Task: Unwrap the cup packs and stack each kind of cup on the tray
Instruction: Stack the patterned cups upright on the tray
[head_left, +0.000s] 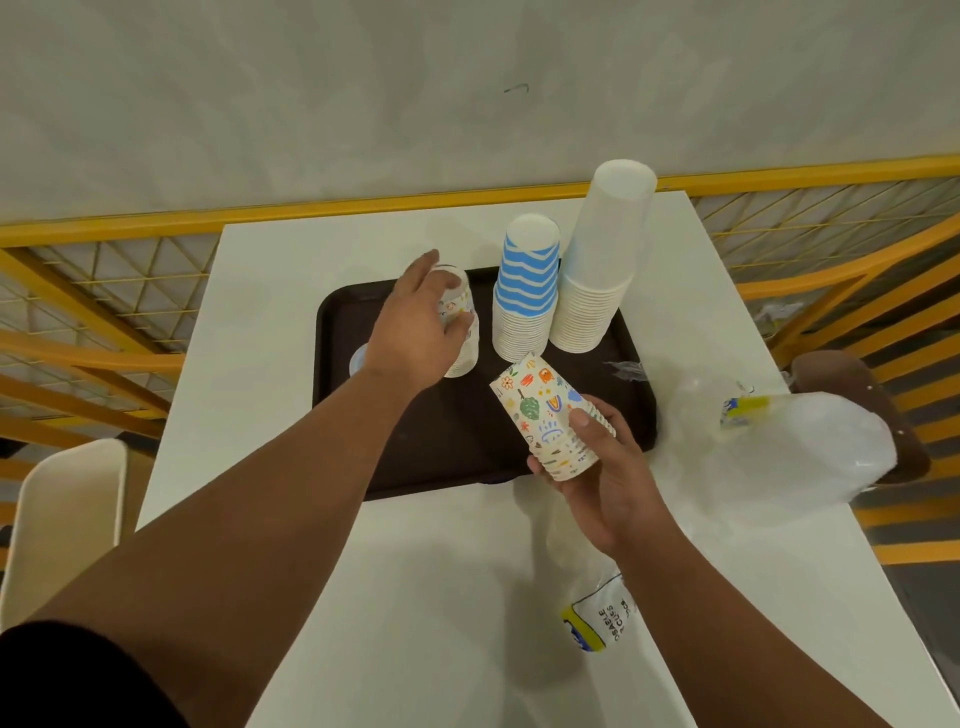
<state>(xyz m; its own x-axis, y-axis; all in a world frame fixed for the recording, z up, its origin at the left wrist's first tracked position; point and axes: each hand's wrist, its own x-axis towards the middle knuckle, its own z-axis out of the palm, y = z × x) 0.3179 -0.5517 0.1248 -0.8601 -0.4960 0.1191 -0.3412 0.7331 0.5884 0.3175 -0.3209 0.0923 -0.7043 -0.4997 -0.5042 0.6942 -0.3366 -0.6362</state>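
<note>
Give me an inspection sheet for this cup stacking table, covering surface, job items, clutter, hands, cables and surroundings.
Surface: white table carrying a dark tray.
Job's things: on the tray stand a plain white stack, a blue striped stack and a short doodle-print stack; a second doodle-print bundle is held tilted above the tray.
Clutter: empty clear wrappers at right and near the front.
Hands: left hand grips the short stack; right hand holds the bundle.
Cables: nothing seen.
Surroundings: yellow mesh railing, grey wall, white chair.
</note>
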